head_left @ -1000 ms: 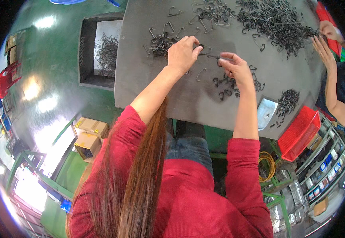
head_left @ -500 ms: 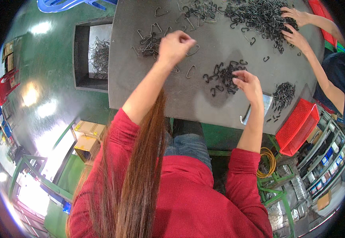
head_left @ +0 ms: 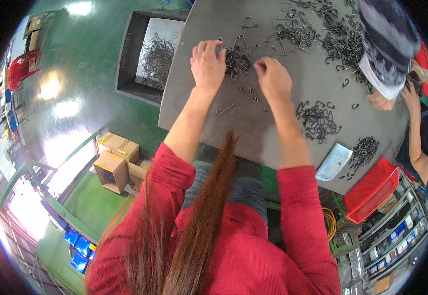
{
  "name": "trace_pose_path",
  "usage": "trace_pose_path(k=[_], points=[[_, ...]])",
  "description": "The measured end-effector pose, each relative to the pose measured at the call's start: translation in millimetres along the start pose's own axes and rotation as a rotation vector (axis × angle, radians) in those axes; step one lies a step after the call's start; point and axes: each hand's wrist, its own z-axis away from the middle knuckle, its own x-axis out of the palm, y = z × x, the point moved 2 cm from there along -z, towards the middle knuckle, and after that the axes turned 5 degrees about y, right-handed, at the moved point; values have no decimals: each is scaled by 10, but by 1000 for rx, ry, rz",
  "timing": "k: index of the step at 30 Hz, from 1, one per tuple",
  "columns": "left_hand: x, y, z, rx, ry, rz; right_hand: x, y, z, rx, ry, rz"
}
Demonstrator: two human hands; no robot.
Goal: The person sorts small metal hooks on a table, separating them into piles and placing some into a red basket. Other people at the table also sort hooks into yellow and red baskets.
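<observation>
left hand (head_left: 207,64) is being held forward, fingers curled down | right hand (head_left: 272,77) is being held alongside, fingers pinched

Red basket (head_left: 371,189) and cardboard boxes (head_left: 115,162) nearby.

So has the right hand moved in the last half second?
Yes. The right hand left the pile of dark metal hooks near the table's front edge and went forward to the small clump beside the left hand.

A table (head_left: 273,132) occupies the upper centre of the frame, with a bin (head_left: 150,54) at upper left. Wire hooks (head_left: 317,120) are scattered on the table. Cardboard boxes (head_left: 115,160) are placed at centre left, a basket (head_left: 371,189) at lower right.
</observation>
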Motion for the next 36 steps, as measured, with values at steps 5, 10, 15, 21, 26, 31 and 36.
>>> trace_pose_path(k=[5,10,15,21,26,31,36], points=[[26,-200,-23,38,-188,-87,362,-284,-181,30,-1,238],[-13,-312,-29,-14,-225,14,263,-56,-137,143,-96,-42],[-187,-446,-81,-7,-181,87,139,54,-74,588,-121,-1112],[6,-287,-24,178,-212,-42,315,-401,-382,280,-43,-39],[57,-277,-63,213,-263,-123,530,-329,-501,265,-73,12],[-298,-463,-157,-294,-377,449,339,31,-305,618,-235,-643],[-418,-664,-102,-640,-666,1128,233,-109,-116,368,-43,-160]])
